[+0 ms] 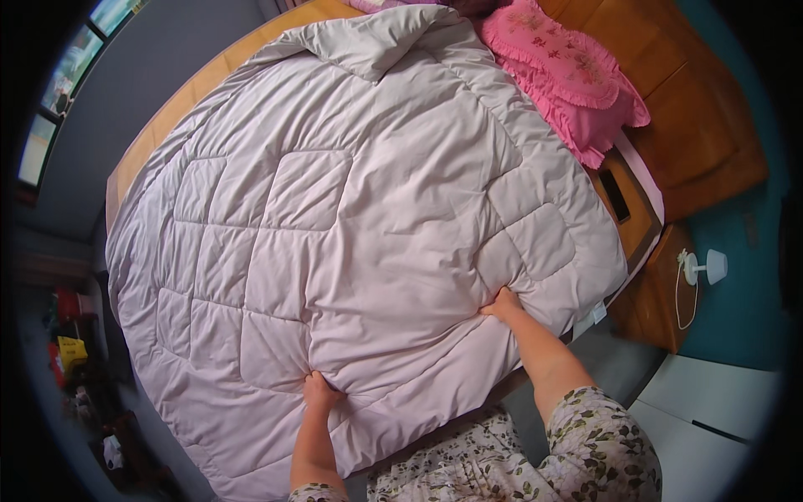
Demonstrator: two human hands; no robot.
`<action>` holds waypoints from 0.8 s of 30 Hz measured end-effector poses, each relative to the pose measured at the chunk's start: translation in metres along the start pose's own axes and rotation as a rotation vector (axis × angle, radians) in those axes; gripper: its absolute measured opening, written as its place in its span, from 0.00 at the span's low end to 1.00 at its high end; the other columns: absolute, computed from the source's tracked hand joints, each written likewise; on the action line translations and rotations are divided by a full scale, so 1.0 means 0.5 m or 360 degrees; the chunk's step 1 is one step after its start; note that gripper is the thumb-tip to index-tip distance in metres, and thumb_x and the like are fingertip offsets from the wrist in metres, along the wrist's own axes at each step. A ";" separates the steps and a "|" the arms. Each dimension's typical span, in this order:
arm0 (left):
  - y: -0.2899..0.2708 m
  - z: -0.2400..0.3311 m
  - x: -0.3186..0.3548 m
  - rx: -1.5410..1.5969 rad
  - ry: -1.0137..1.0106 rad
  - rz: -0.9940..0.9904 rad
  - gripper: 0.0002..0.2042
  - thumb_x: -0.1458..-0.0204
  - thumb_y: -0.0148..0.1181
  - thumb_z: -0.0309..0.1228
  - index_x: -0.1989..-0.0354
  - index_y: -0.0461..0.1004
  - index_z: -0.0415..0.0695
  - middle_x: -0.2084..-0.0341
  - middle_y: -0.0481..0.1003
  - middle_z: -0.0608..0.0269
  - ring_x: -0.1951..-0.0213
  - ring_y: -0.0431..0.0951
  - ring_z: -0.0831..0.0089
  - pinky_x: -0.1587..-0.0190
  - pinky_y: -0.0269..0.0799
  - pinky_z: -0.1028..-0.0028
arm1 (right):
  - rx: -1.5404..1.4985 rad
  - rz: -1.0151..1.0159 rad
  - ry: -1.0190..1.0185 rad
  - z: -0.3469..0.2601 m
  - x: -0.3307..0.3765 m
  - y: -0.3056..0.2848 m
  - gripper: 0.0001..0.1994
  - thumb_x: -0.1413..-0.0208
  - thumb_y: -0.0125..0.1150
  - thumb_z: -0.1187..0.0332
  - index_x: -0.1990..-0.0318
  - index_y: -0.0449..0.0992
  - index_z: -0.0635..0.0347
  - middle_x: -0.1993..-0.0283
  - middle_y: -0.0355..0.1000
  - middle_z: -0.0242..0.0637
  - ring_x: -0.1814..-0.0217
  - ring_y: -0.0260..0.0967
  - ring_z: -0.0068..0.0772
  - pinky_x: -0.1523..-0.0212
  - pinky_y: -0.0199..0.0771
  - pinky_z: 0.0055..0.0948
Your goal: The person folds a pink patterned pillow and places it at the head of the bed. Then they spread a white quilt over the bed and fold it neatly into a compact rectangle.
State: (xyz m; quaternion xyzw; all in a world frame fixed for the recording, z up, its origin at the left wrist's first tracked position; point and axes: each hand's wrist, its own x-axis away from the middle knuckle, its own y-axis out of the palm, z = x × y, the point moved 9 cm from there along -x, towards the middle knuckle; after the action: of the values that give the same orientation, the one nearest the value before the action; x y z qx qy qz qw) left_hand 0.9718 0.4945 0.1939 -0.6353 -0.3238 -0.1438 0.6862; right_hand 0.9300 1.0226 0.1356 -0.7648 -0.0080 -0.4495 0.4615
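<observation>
A pale pinkish-grey quilted comforter (pixel 401 184) covers most of the bed, wrinkled across its middle, with its far edge folded over. Near the close edge, my left hand (pixel 318 390) is closed on a pinch of the fabric, and creases run out from it. Farther right, my right hand (pixel 502 304) grips the comforter too, its fingers partly sunk in the cloth. A small white tag (pixel 599 314) sticks out at the comforter's right edge.
A pink ruffled pillow (pixel 569 75) lies by the wooden headboard (pixel 694 109). A dark phone-like object (pixel 614 195) rests near the headboard. A white lamp (pixel 707 266) stands at right, by a white cabinet (pixel 703 410). Dark shelves with items (pixel 74 351) stand at left.
</observation>
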 end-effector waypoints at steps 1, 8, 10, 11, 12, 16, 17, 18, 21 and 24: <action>-0.008 0.009 0.009 -0.0015 -0.0032 -0.0007 0.36 0.81 0.73 0.40 0.60 0.62 0.39 0.62 0.68 0.48 0.58 0.71 0.54 0.57 0.69 0.64 | 0.0009 -0.0017 0.0020 0.005 -0.003 0.002 0.42 0.77 0.73 0.51 0.52 0.63 0.66 0.49 0.64 0.51 0.45 0.62 0.45 0.46 0.63 0.33; -0.083 0.140 -0.003 0.0658 0.0002 0.0365 0.08 0.64 0.56 0.30 0.76 0.66 0.41 0.79 0.72 0.54 0.73 0.72 0.55 0.70 0.66 0.62 | -0.0034 -0.0167 0.0027 -0.023 0.010 -0.013 0.41 0.75 0.72 0.51 0.51 0.63 0.64 0.47 0.63 0.48 0.44 0.60 0.44 0.46 0.62 0.34; -0.141 0.284 -0.014 0.0859 0.0101 0.0458 0.12 0.66 0.61 0.33 0.78 0.65 0.40 0.82 0.69 0.56 0.77 0.70 0.58 0.72 0.65 0.65 | -0.0086 -0.0256 0.0085 -0.016 0.022 -0.006 0.38 0.72 0.71 0.53 0.52 0.64 0.64 0.48 0.64 0.49 0.45 0.60 0.44 0.46 0.62 0.34; -0.164 0.364 -0.031 0.0927 0.0219 0.0399 0.16 0.68 0.64 0.35 0.77 0.65 0.40 0.80 0.70 0.57 0.75 0.70 0.59 0.71 0.65 0.64 | -0.0083 -0.0243 0.0074 -0.008 0.021 -0.004 0.38 0.72 0.71 0.53 0.52 0.64 0.64 0.48 0.64 0.49 0.45 0.61 0.44 0.46 0.62 0.34; -0.172 0.423 -0.059 0.0741 0.0197 0.0372 0.20 0.72 0.68 0.37 0.73 0.65 0.42 0.73 0.70 0.55 0.72 0.70 0.59 0.69 0.65 0.63 | -0.0083 -0.0219 0.0050 -0.004 0.021 -0.002 0.37 0.72 0.71 0.53 0.52 0.65 0.63 0.48 0.64 0.49 0.45 0.61 0.45 0.46 0.62 0.34; -0.179 0.587 -0.149 0.0379 0.0221 0.0282 0.29 0.77 0.71 0.39 0.64 0.64 0.43 0.64 0.68 0.52 0.62 0.71 0.55 0.61 0.68 0.62 | -0.0114 -0.0264 0.0036 -0.012 0.016 -0.015 0.34 0.70 0.71 0.55 0.54 0.65 0.61 0.50 0.65 0.50 0.47 0.62 0.46 0.48 0.64 0.35; -0.158 0.608 -0.166 0.0289 0.0194 0.0224 0.31 0.78 0.72 0.39 0.63 0.64 0.43 0.63 0.68 0.51 0.61 0.70 0.54 0.59 0.68 0.62 | -0.0138 -0.0283 0.0038 -0.012 0.019 -0.014 0.33 0.70 0.71 0.55 0.55 0.65 0.61 0.51 0.65 0.49 0.47 0.62 0.46 0.48 0.64 0.36; -0.153 0.623 -0.175 0.0205 0.0118 0.0230 0.33 0.79 0.73 0.40 0.61 0.64 0.43 0.63 0.68 0.52 0.58 0.70 0.53 0.56 0.67 0.62 | -0.0124 -0.0292 0.0056 -0.015 0.020 -0.019 0.33 0.69 0.71 0.55 0.55 0.65 0.62 0.52 0.65 0.49 0.48 0.62 0.46 0.49 0.64 0.36; -0.148 0.624 -0.207 0.0154 -0.0003 0.0162 0.34 0.80 0.73 0.41 0.60 0.65 0.44 0.61 0.68 0.51 0.57 0.71 0.54 0.56 0.68 0.61 | -0.0108 -0.0327 0.0088 -0.012 0.021 -0.021 0.32 0.68 0.71 0.56 0.56 0.65 0.62 0.53 0.65 0.49 0.48 0.63 0.47 0.49 0.64 0.37; -0.142 0.631 -0.228 0.0135 -0.0044 0.0095 0.34 0.80 0.73 0.41 0.59 0.65 0.44 0.60 0.69 0.52 0.57 0.71 0.55 0.56 0.68 0.60 | -0.0123 -0.0347 0.0089 -0.011 0.018 -0.018 0.31 0.67 0.71 0.56 0.56 0.66 0.62 0.52 0.65 0.49 0.49 0.63 0.47 0.50 0.65 0.37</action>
State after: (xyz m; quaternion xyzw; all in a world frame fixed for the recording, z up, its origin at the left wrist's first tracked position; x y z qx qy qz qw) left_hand 0.7607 0.7640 0.1725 -0.6169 -0.3199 -0.1004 0.7121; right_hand 0.9277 1.0201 0.1488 -0.7637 -0.0609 -0.5182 0.3801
